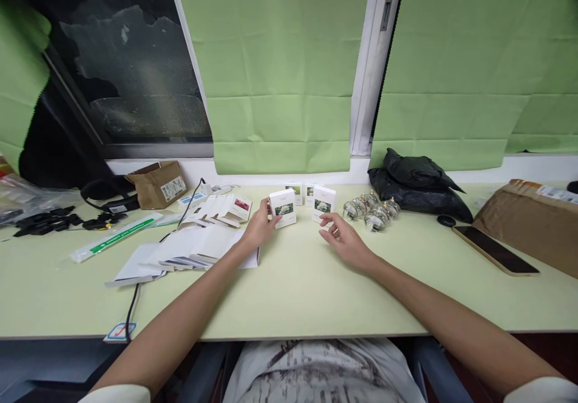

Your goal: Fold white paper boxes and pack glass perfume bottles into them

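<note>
My left hand (pixel 261 227) is closed on the left edge of a small white box (pixel 284 217) with a flower picture, which stands upright on the table. A matching white box (pixel 324 201) stands upright a little to its right. My right hand (pixel 345 241) is just in front of that second box, fingers curved and apart, holding nothing; whether a fingertip touches the box I cannot tell. Two more small boxes, a left one (pixel 297 190) and a right one (pixel 309 193), stand behind, partly hidden. Several clear round bottles with gold tops (pixel 378 216) lie to the right.
Flat white cartons (pixel 194 243) lie in a pile at left, beside a green-and-white strip (pixel 120 235) and an open brown box (pixel 158 186). Black plastic parcels (pixel 418 189), a phone (pixel 494 250) and a large brown carton (pixel 533 228) are at right. A black cable (pixel 132 306) crosses the front edge.
</note>
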The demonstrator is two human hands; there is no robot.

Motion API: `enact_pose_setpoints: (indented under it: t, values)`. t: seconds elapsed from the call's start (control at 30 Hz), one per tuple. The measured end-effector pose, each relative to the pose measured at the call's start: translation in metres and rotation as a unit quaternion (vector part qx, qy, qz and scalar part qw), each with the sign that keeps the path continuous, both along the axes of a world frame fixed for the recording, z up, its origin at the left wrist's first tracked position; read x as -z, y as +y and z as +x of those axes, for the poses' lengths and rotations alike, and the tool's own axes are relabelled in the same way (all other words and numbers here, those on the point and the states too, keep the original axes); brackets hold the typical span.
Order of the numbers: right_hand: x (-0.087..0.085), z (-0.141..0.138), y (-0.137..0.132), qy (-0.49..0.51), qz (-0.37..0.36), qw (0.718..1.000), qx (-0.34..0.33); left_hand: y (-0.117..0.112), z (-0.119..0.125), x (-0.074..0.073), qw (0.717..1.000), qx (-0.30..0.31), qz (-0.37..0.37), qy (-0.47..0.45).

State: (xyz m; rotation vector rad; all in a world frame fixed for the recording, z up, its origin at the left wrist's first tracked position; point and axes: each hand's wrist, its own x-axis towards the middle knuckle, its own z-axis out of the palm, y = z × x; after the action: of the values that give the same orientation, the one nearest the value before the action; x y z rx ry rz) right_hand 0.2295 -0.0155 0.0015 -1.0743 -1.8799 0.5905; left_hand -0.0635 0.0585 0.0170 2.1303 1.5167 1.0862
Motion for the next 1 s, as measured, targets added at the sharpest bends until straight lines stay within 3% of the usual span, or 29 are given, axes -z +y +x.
enact_pose_setpoints:
  t: [0.17, 0.27, 0.4, 0.53, 0.7, 0.87, 1.0]
  values:
    - [0.002, 0.001, 0.002, -0.012, 0.002, 1.0, 0.01, 0.008, -0.003, 0.003, 0.999, 0.008, -0.036, -0.011]
    - [0.002, 0.002, 0.003, -0.014, 0.002, 1.0, 0.016, 0.0, -0.007, -0.008, 0.995, -0.041, -0.026, 0.088]
    - [0.0, 0.002, 0.002, -0.013, -0.003, 1.0, 0.007, -0.021, -0.012, -0.024, 0.937, -0.166, 0.008, 0.306]
    - [0.0, 0.002, 0.001, -0.013, -0.01, 1.0, -0.004, -0.037, -0.01, -0.026, 0.907, -0.201, -0.067, 0.364]
    - [0.0, 0.001, 0.001, -0.024, -0.018, 0.999, -0.016, -0.048, 0.0, -0.027, 0.913, -0.16, -0.069, 0.368]
    - [-0.004, -0.001, -0.004, -0.052, -0.031, 0.997, -0.037, -0.065, 0.02, -0.03, 0.945, 0.006, -0.083, 0.317]
    - [-0.004, -0.002, -0.008, -0.077, -0.057, 0.991, -0.096, -0.075, 0.042, -0.017, 0.97, 0.034, -0.042, 0.237]
